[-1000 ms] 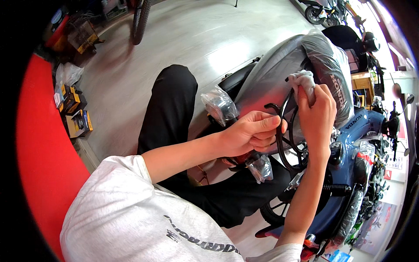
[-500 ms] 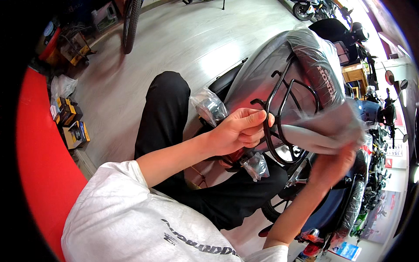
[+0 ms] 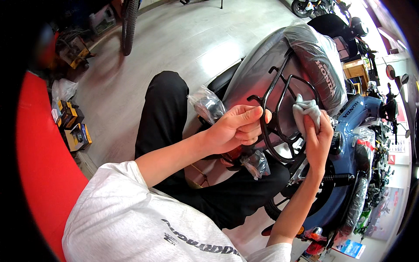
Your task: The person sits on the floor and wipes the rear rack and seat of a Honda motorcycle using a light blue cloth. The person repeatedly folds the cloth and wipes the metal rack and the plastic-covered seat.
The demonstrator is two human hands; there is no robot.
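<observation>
My left hand is closed around one bar of a black tubular metal rack, near its hooked end. The rack stands in front of a silver-grey motorbike tail; I cannot tell whether it is fastened there. In my right hand a light grey cloth is pinched and bunched up, beside the rack's right-hand loop. A seat in clear plastic wrap lies just beyond the rack. Below and beside my left hand are turn signals in clear plastic bags.
A blue motorbike stands close on the right, with more bikes behind it. At the left are a red curved surface and small yellow-black boxes. A bicycle wheel stands on the pale floor at the far side.
My right hand has moved left to the rack, and the cloth, spread and blurred before, is now bunched up. My left hand keeps its grip on the bar.
</observation>
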